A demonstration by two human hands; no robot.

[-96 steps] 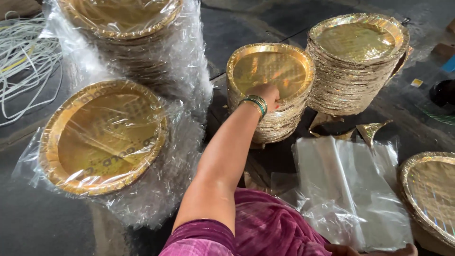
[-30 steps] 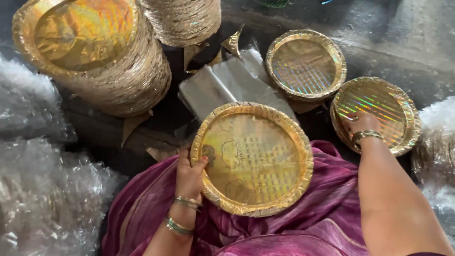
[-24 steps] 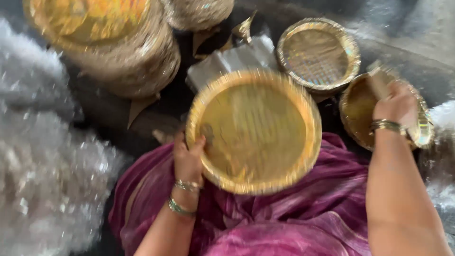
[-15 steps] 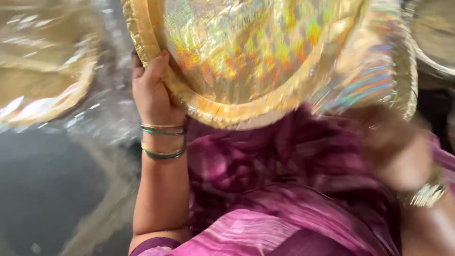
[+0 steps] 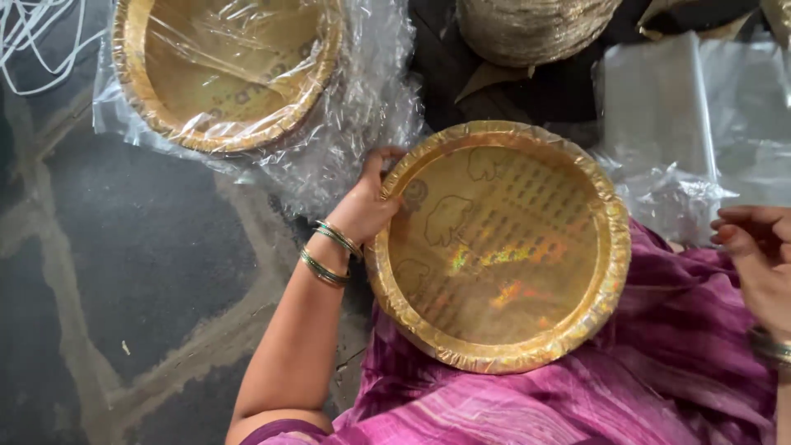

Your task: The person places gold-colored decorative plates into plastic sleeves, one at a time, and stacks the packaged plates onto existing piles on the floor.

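The left hand grasps the golden paper plate at its left rim, thumb over the raised edge and fingers curled underneath. That one-sided grip keeps the plate level and face up on the lap while leaving the dish itself uncovered. The plate rests across the pink cloth of the person's lap, which carries its near edge. Two bangles sit on the left wrist.

The right hand enters at the right edge of the view, clear of the plate. Its fingers are loosely bent and hold nothing that can be seen, though part of the hand is cut off by the frame. It hangs over the lap's right side, near the clear plastic bags that lie flat on the floor just beyond the plate's far right rim, within easy reach.

To the left, on the dark stone floor, a wrapped stack of plates sits inside crinkled clear film, close beside the left hand. An unwrapped stack of plates stands at the top edge of the view, beyond the held plate. White cord lies in the top left corner.
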